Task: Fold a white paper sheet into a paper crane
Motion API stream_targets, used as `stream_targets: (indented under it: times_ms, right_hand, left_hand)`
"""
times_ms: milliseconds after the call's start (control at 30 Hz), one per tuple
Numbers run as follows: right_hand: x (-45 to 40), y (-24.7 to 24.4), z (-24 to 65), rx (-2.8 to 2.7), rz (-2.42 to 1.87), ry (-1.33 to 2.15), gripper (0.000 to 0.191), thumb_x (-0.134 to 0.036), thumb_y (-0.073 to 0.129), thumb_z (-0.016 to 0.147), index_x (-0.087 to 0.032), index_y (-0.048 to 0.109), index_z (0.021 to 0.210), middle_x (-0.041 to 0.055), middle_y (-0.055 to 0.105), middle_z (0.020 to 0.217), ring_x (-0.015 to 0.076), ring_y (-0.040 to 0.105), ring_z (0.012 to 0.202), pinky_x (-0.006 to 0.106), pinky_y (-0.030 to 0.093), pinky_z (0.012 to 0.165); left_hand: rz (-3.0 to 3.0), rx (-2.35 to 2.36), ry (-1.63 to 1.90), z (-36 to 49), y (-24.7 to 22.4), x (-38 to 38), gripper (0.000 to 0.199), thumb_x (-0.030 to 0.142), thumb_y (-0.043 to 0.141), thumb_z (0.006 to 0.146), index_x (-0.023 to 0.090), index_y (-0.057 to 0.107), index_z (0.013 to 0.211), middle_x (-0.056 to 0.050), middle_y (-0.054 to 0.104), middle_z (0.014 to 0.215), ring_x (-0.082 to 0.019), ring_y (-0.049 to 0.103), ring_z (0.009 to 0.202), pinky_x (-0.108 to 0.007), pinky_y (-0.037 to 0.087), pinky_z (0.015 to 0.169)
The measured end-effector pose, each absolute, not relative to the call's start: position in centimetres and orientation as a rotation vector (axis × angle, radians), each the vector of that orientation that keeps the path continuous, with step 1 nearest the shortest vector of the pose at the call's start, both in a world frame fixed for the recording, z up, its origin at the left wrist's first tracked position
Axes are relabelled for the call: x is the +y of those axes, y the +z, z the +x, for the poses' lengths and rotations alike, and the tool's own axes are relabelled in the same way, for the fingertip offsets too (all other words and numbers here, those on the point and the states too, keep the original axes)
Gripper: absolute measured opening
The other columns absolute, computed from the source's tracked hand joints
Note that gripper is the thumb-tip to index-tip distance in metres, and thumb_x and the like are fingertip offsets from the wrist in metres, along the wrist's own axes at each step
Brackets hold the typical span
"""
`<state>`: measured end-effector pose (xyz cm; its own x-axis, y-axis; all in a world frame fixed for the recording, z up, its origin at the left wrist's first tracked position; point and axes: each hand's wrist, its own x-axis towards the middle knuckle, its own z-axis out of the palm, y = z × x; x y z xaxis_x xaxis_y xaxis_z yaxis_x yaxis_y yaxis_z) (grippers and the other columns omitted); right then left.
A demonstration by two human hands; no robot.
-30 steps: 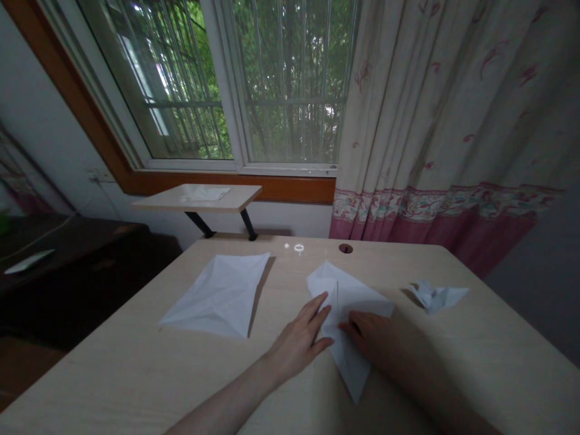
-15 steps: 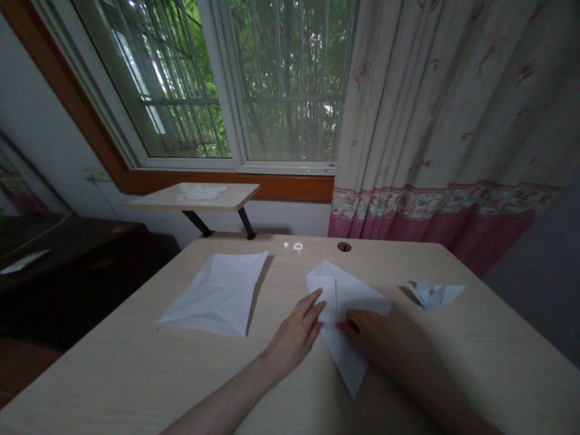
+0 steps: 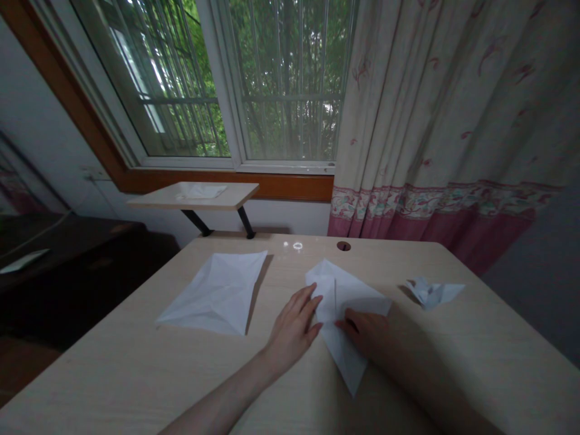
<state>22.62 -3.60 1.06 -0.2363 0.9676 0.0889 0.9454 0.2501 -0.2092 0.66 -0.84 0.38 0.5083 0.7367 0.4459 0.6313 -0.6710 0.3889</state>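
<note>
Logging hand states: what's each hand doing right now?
Left hand: open, fingers on the folded paper.
Right hand: fingers curled, on the same paper.

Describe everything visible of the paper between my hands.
The partly folded paper is white, thin-looking and matte, lying on the desk. It has a blunt far end, a corner pointing right and a long point toward the wearer. A folded flap with a straight upright edge shows near its middle. The left hand touches its left side; the right hand presses its middle, hiding part.
</note>
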Motion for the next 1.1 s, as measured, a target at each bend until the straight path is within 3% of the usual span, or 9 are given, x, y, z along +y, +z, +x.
stream_targets:
  times_ms: [467,833,1100]
  right_hand:
    - [-2.7,-0.5,23.0,-2.313,-1.869,0.238,0.026,-0.035,0.047,0.093,-0.022,0.066,0.081,0.0048,0.073,0.077,0.0212,0.068,0.068,0.027,0.035,0.056]
    - [-2.6,-0.8,23.0,-2.306,-1.871,0.276,0.025,-0.037,0.048,0.092,-0.022,0.066,0.081,0.0048,0.073,0.08,0.0214,0.068,0.072,0.027,0.032,0.057]
    - [-2.6,-0.6,23.1,-2.304,-1.875,0.297,0.025,-0.037,0.048,0.092,-0.022,0.066,0.082,0.0056,0.072,0.08,0.0209,0.067,0.071,0.027,0.031,0.057]
  left_hand:
    - [2.378,1.203,0.813,0.9,0.1,-0.8,0.082,0.027,0.076,0.065,0.023,0.039,0.139,-0.012,0.032,0.15,-0.033,0.029,0.137,-0.053,0.033,0.109]
    - [2.383,1.264,0.602,1.2,0.9,-1.7,0.101,0.038,0.08,0.059,0.015,0.032,0.144,-0.018,0.018,0.155,-0.037,0.018,0.141,-0.054,0.028,0.112]
    - [2.395,1.328,0.416,1.4,1.3,-2.3,0.115,0.053,0.079,0.057,0.012,0.023,0.148,-0.022,0.012,0.156,-0.04,0.01,0.143,-0.06,0.015,0.114]
